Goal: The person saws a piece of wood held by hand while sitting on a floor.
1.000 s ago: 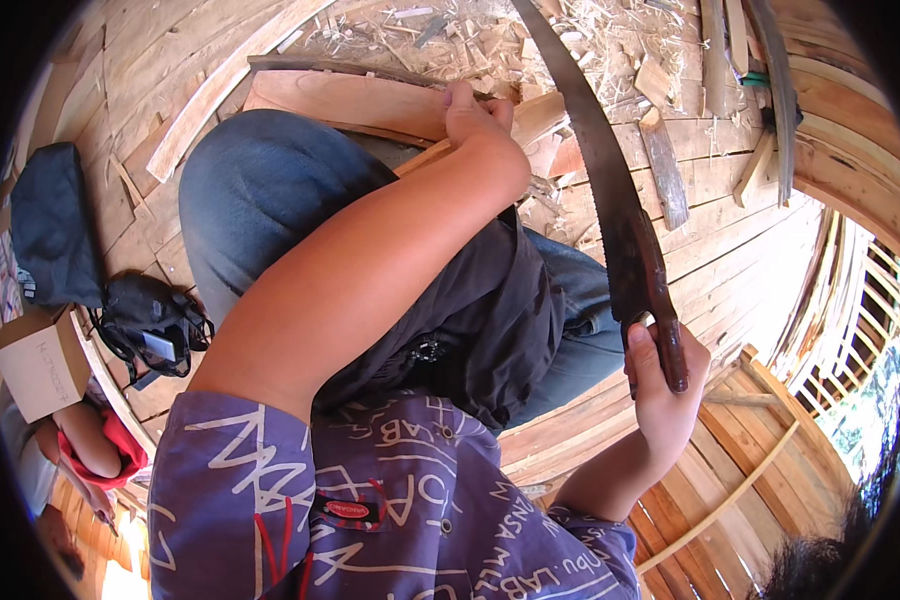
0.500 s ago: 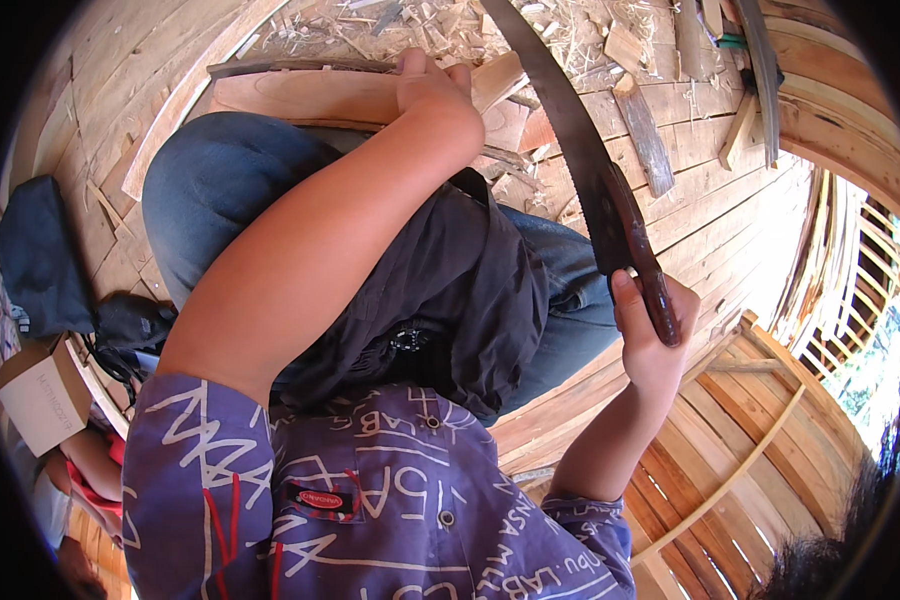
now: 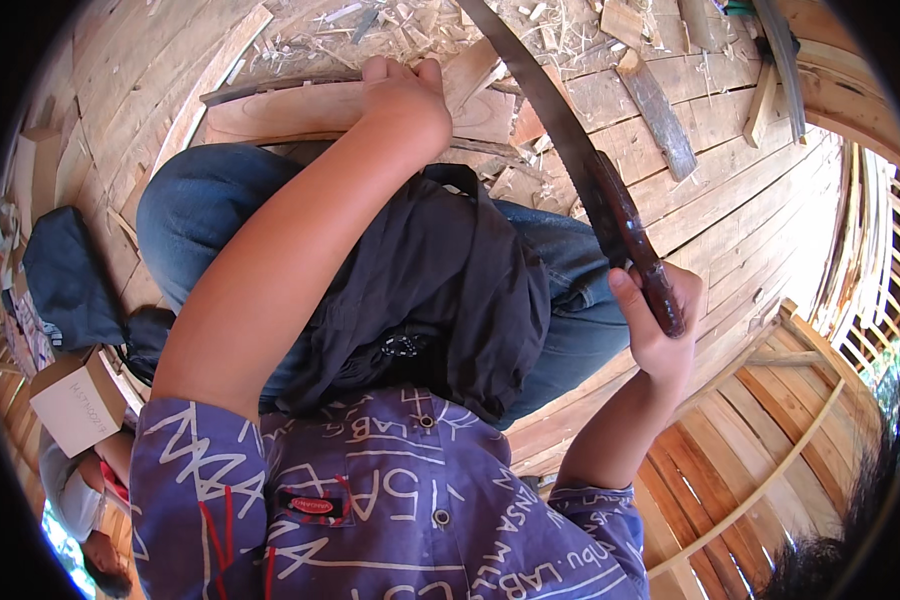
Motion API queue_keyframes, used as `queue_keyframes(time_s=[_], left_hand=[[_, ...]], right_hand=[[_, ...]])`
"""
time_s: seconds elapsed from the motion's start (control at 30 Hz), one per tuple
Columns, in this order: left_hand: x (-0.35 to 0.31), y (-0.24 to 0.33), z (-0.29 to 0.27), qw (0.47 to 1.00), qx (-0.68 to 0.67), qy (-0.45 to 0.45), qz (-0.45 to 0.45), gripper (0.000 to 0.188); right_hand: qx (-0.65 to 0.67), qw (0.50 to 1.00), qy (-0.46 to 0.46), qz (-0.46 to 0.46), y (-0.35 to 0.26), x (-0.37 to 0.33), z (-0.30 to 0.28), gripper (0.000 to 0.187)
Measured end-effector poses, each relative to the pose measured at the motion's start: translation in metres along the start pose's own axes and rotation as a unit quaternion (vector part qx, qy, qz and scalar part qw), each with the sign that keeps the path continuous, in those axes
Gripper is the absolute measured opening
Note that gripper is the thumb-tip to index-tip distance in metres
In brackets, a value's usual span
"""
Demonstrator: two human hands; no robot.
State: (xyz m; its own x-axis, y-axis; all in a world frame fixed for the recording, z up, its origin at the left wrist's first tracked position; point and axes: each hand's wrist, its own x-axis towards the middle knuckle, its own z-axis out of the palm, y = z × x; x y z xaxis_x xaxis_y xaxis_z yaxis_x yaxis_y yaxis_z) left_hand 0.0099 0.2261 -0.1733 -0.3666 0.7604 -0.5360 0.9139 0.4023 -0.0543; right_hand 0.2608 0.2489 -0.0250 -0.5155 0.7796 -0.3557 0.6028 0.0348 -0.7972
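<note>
In my right hand [image 3: 670, 310] is a handsaw [image 3: 542, 100] with a dark brown wooden handle and a long, curved dark blade. The fingers wrap round the handle. Its toothed edge faces my legs, and the blade slants up and left past the top of the view, so its tip is out of sight. My left hand [image 3: 402, 95] is closed over a pale wooden board [image 3: 290, 112] lying beyond my bent knee; its fingertips are partly hidden behind the hand. Between hand and saw lies another pale wood piece [image 3: 485, 112].
Shavings and offcuts [image 3: 420, 28] litter the plank floor ahead. A weathered wood strip [image 3: 657, 115] lies right of the blade. Dark cloth [image 3: 420, 290] covers my lap. At left are a black bag [image 3: 75, 275], a cardboard box [image 3: 78, 405] and another person [image 3: 75, 490]. Slatted wooden panelling [image 3: 770, 440] stands at right.
The view has turned slightly. My left hand has slid a little left along the board. The saw stays in my right hand, at nearly the same slant.
</note>
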Motion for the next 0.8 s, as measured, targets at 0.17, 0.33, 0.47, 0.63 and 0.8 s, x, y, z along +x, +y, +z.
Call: queue_keyframes(time_s=[0.17, 0.33, 0.47, 0.63, 0.8], left_hand=[[-0.001, 0.000, 0.001, 1.000, 0.008, 0.018, -0.008, 0.051], [0.001, -0.003, -0.006, 0.999, 0.006, -0.031, 0.003, 0.065], [-0.001, 0.000, -0.014, 0.998, 0.014, -0.057, -0.004, 0.069], [-0.002, 0.005, -0.023, 0.994, 0.030, -0.096, -0.030, 0.072], [-0.004, 0.010, -0.022, 0.994, 0.043, -0.097, -0.012, 0.076]], right_hand=[[-0.022, 1.000, 0.016, -0.009, 0.009, -0.010, 0.015, 0.035], [-0.046, 0.998, 0.034, -0.032, 0.006, -0.011, 0.021, 0.028], [-0.035, 0.997, 0.050, -0.053, 0.019, -0.011, 0.024, 0.027], [-0.034, 0.990, 0.069, -0.118, 0.031, -0.014, 0.028, 0.022], [-0.013, 0.971, 0.150, -0.185, 0.063, -0.016, 0.035, 0.024]])
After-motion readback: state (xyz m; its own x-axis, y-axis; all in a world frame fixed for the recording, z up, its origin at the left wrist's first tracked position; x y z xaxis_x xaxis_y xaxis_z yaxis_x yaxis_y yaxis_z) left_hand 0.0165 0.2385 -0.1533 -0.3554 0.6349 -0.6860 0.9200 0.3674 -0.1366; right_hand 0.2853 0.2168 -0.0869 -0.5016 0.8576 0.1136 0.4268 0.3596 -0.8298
